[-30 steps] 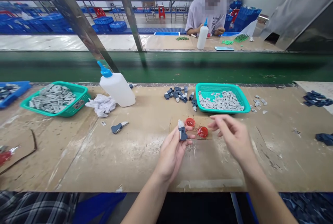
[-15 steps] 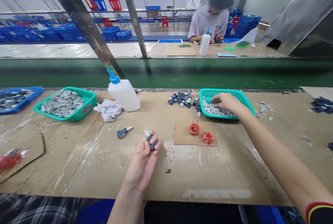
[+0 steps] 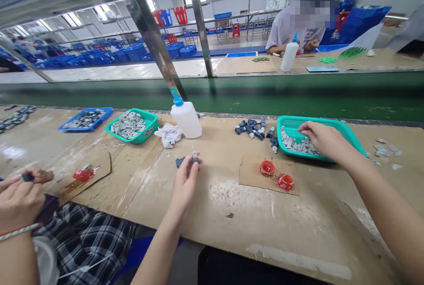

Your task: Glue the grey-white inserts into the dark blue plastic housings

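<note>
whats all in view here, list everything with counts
teal mesh basket: 2, teal, on the bench, both holding grey parts
tray: 1, blue, left on the bench, holding grey parts
squeeze bottle: 2, white with blue nozzle, one on this bench, one across the belt
crumpled wad: 1, white, beside the near bottle
cups: 2, red, on a cardboard sheet
loose parts: several, dark blue, left of the right basket
conveyor belt: 1, green, behind the bench
co-workers: 2, one at left, one across the belt
small part: 1, dark and grey, pinched in the left hand
right hand: 1, in the right basket among grey parts
</note>
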Demonstrator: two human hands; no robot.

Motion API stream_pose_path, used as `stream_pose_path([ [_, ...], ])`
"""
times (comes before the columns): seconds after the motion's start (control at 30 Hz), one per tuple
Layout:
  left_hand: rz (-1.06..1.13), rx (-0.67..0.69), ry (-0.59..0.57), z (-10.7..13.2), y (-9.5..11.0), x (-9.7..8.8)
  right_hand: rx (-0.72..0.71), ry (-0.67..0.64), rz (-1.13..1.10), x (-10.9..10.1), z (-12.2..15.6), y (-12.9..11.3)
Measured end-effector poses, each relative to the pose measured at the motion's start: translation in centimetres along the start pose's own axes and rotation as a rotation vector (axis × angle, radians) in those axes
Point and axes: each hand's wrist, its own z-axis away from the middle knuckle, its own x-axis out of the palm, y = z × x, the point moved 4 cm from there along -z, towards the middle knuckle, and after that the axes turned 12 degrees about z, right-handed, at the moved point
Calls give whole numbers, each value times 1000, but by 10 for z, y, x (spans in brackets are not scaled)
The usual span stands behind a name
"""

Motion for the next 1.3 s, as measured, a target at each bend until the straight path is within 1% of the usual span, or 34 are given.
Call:
stream_pose_path([
  [0.03,-193,116,25,-8,1,-6,-4,41,-57,-7,15,-7],
  [0.1,-404,269,74,-26,5,-11,1,97,-223,-14,48,-21],
  [0.13,-478,328,74,-36,8,-8,25,98,-322,-13,65,-28],
  [0.17,-543,379,50,-45,11,0,80,91,-425,-9,82,-33],
  [0.2,-617,430,0,-55,14,13,147,71,-527,-3,96,-37],
  [0.23,-684,471,-75,-64,16,29,222,57,-625,4,109,-41],
  [0.3,-708,484,-243,-83,14,68,358,59,-794,19,128,-47],
  [0.37,-703,477,-382,-99,10,107,444,98,-909,29,137,-52],
  [0.43,-697,458,-481,-113,4,139,475,130,-966,35,139,-56],
  [0.47,-694,443,-515,-118,1,151,476,138,-979,36,139,-58],
  [0.53,-686,403,-556,-127,-1,165,464,138,-987,36,137,-61],
  [0.57,-681,381,-569,-131,-1,168,455,134,-986,35,137,-62],
  [0.63,-666,329,-582,-134,1,165,434,113,-982,34,136,-64],
  [0.73,-620,237,-574,-128,5,149,406,89,-981,34,135,-67],
  [0.83,-526,127,-536,-111,8,129,374,81,-955,34,134,-70],
  [0.93,-390,8,-532,-84,8,114,345,77,-924,35,133,-71],
  [1.0,-217,-89,-538,-65,8,107,340,74,-920,36,132,-72],
  [1.03,-66,-168,-529,-56,8,104,342,76,-921,36,133,-72],
  [1.13,488,-463,-465,-32,6,99,353,79,-927,36,133,-72],
  [1.17,617,-528,-439,-24,7,99,356,80,-932,36,133,-72],
  [1.23,697,-571,-414,-11,11,98,365,80,-952,36,133,-72],
  [1.3,681,-585,-421,2,15,100,380,88,-980,36,134,-70],
])
